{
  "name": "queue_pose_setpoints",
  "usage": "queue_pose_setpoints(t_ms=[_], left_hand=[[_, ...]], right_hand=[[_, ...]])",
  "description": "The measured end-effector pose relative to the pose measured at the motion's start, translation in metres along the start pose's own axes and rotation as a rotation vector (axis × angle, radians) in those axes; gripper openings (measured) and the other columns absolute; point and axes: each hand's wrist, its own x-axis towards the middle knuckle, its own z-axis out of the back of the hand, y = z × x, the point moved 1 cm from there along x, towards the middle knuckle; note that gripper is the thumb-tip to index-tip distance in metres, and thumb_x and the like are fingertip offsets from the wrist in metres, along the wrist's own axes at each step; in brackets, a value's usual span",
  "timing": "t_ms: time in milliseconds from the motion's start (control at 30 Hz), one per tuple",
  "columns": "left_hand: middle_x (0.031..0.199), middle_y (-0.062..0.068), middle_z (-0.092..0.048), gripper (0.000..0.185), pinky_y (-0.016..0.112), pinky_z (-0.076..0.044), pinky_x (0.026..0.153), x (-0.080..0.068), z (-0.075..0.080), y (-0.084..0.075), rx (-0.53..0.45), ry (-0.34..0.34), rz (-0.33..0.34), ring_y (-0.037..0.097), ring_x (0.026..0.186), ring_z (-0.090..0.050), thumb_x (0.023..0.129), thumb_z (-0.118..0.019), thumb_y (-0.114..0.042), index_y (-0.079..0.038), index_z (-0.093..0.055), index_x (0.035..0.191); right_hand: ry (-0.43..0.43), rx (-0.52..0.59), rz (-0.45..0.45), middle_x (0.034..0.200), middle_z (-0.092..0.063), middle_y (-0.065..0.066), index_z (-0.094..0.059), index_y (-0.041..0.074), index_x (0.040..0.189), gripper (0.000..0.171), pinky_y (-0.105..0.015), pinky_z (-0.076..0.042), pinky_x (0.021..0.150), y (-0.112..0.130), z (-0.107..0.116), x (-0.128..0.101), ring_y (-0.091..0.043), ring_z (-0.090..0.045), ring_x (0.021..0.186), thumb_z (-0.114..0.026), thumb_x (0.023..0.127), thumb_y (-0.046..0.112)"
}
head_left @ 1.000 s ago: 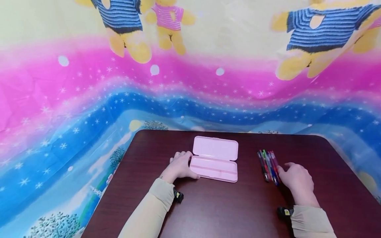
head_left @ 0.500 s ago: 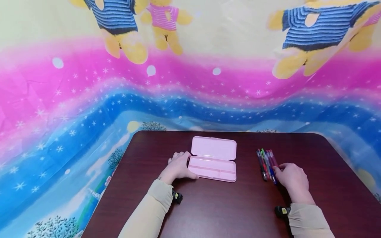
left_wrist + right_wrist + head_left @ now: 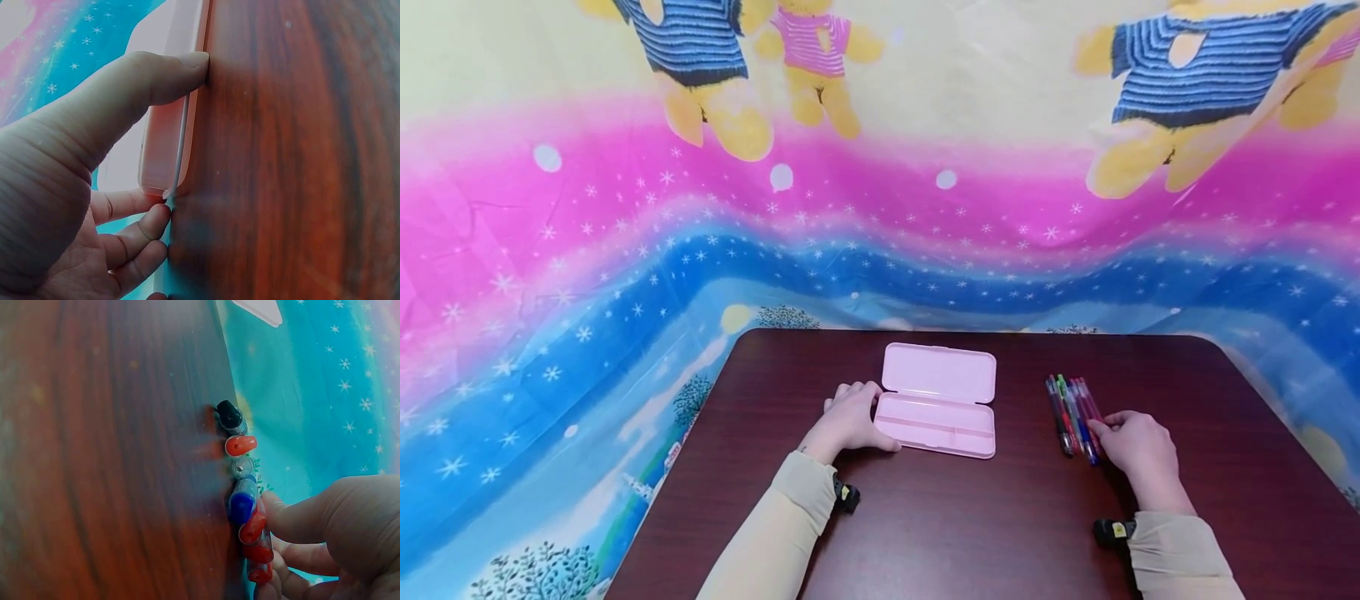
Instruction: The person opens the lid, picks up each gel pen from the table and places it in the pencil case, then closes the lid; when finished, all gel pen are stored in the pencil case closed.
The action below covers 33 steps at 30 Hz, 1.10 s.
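A pink pencil case (image 3: pixel 936 437) lies on the table with its lid (image 3: pixel 938 373) folded back, and its compartments hold nothing. My left hand (image 3: pixel 848 421) grips the case's left end; in the left wrist view the thumb (image 3: pixel 178 72) lies along the front side and the index finger touches the corner. To the right, several gel pens (image 3: pixel 1067 417) lie side by side, with black, red, clear and blue ends. My right hand (image 3: pixel 1138 450) pinches a red pen (image 3: pixel 253 528) at the row's right side, thumb on top, the other fingers partly hidden behind.
The dark brown wooden table (image 3: pixel 940 525) has rounded far corners. Behind it hangs a printed cloth (image 3: pixel 880 217) with bears and snowflakes. Black wrist cameras (image 3: pixel 847 495) sit at both cuffs.
My right hand has moved slightly left, closer against the pens. My left hand stays on the pencil case, and the head view has shifted a little.
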Motion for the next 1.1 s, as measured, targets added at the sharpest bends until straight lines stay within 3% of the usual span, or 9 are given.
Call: queue_pose_setpoints(t_ms=[267, 533, 767, 967, 1100], left_hand=[[0.125, 0.004, -0.066, 0.088, 0.054, -0.046, 0.098, 0.0, 0.0, 0.001, 0.003, 0.005, 0.005, 0.03, 0.126, -0.052, 0.064, -0.1, -0.063, -0.019, -0.063, 0.131], [0.126, 0.005, -0.067, 0.088, 0.054, -0.046, 0.098, 0.0, 0.001, 0.001, -0.015, 0.002, 0.005, 0.031, 0.126, -0.052, 0.063, -0.1, -0.062, -0.018, -0.064, 0.13], [0.128, 0.005, -0.067, 0.089, 0.054, -0.045, 0.099, 0.0, -0.001, 0.001, -0.007, 0.01, 0.009, 0.03, 0.126, -0.052, 0.064, -0.1, -0.063, -0.019, -0.064, 0.132], [0.128, 0.006, -0.067, 0.09, 0.054, -0.046, 0.098, 0.0, 0.0, 0.0, -0.016, 0.003, 0.002, 0.031, 0.127, -0.052, 0.064, -0.1, -0.062, -0.018, -0.064, 0.133], [0.132, 0.007, -0.067, 0.092, 0.055, -0.045, 0.099, 0.0, 0.0, 0.0, -0.016, -0.002, 0.003, 0.032, 0.129, -0.052, 0.064, -0.1, -0.063, -0.018, -0.064, 0.136]], right_hand=[[-0.003, 0.05, -0.03, 0.123, -0.07, -0.038, -0.07, -0.011, 0.128, 0.055, -0.059, -0.054, 0.084, -0.001, -0.002, 0.0, -0.051, -0.063, 0.103, -0.072, 0.105, 0.039], [0.022, 0.06, -0.04, 0.118, -0.07, -0.038, -0.071, -0.013, 0.123, 0.055, -0.048, -0.055, 0.073, 0.0, -0.002, -0.001, -0.044, -0.063, 0.095, -0.072, 0.105, 0.039], [-0.039, 0.072, -0.02, 0.111, -0.074, -0.034, -0.073, -0.009, 0.117, 0.049, -0.055, -0.053, 0.078, 0.003, 0.003, -0.004, -0.049, -0.063, 0.098, -0.074, 0.104, 0.038], [-0.195, 0.075, 0.097, 0.111, -0.079, -0.027, -0.075, -0.002, 0.122, 0.042, -0.05, -0.051, 0.071, 0.029, 0.013, -0.017, -0.044, -0.069, 0.095, -0.07, 0.106, 0.037], [-0.314, 0.086, 0.28, 0.104, -0.08, -0.023, -0.081, 0.005, 0.118, 0.032, -0.048, -0.05, 0.068, 0.06, 0.011, -0.027, -0.039, -0.069, 0.087, -0.076, 0.103, 0.032]])
